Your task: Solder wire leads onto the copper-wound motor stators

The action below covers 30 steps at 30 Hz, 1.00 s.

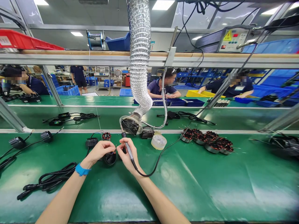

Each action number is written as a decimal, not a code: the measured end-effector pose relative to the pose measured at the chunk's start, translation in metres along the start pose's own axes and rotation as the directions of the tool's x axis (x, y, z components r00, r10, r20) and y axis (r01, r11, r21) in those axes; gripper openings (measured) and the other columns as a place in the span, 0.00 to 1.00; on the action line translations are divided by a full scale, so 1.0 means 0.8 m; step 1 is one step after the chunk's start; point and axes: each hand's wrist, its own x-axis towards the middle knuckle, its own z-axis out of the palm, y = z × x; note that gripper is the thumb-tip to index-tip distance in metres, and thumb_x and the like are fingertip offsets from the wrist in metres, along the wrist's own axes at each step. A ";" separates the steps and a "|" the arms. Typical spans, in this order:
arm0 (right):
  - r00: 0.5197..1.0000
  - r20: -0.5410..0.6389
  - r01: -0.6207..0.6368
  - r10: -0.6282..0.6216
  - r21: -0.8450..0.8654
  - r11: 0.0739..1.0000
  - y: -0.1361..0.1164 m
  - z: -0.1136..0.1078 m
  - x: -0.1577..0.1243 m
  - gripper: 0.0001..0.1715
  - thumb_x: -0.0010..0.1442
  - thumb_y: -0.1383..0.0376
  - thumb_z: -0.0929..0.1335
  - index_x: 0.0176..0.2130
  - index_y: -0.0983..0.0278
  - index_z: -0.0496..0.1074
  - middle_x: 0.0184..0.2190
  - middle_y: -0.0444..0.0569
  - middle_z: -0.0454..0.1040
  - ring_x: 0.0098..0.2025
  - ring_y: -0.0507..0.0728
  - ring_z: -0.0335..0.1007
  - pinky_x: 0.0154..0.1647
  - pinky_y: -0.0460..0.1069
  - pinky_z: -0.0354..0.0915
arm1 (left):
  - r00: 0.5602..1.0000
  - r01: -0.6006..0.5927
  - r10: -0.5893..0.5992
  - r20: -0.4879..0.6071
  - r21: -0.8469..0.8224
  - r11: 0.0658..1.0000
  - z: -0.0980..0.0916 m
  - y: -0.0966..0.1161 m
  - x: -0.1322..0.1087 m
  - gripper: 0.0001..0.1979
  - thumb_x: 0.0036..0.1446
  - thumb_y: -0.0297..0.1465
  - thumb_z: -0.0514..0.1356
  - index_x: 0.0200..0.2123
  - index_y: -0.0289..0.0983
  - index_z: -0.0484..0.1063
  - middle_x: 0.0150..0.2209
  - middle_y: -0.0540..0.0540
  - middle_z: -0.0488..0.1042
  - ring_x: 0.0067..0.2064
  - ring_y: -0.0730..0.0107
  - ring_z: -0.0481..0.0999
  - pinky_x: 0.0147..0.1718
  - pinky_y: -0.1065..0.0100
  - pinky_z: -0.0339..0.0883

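My left hand (102,150), with a blue band at the wrist, is closed in a pinch on a thin wire (115,150). Just below its fingertips is a round black housing (110,160), partly covered by the hand. A soldering iron (129,151) lies in the grip of my right hand (128,159), its cord trailing over the wrist. The right fingertips are close to the wire too; whether they touch it I cannot tell. Behind my left hand stand another black housing (91,142) and a small copper-wound stator (106,136).
A fan (130,125) on a silver duct (140,56) hangs right behind my hands. To its right are a tape roll (159,141) and several stators (212,147). Black cables (57,177) lie at left. People sit across the bench; a shelf (93,59) spans overhead.
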 end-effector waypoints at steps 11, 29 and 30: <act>1.000 0.018 0.013 -0.013 -0.013 1.000 -0.010 -0.002 0.000 0.13 0.56 0.69 0.68 0.42 0.59 0.65 0.39 0.45 0.66 0.30 0.50 0.72 0.34 0.47 0.72 | 0.999 0.019 -0.022 -0.047 -0.054 0.998 0.007 0.000 0.004 0.17 0.52 0.42 0.66 0.29 0.32 0.76 0.27 0.46 0.74 0.30 0.71 0.69 0.32 0.70 0.62; 0.997 -0.069 -0.042 0.037 -0.087 0.995 -0.002 -0.004 -0.003 0.14 0.58 0.66 0.69 0.45 0.60 0.66 0.41 0.48 0.71 0.36 0.54 0.74 0.40 0.50 0.72 | 0.989 0.101 -0.105 -0.107 -0.042 0.994 0.015 0.009 0.002 0.18 0.48 0.45 0.66 0.29 0.34 0.73 0.24 0.51 0.68 0.24 0.77 0.58 0.24 0.72 0.51; 0.997 -0.078 -0.013 0.005 -0.111 0.994 -0.006 -0.006 -0.002 0.14 0.58 0.66 0.69 0.45 0.60 0.67 0.41 0.48 0.71 0.39 0.55 0.74 0.42 0.51 0.71 | 0.990 0.088 -0.091 -0.107 -0.030 0.996 0.015 0.009 0.002 0.18 0.49 0.45 0.65 0.28 0.34 0.72 0.24 0.51 0.67 0.24 0.77 0.59 0.24 0.72 0.52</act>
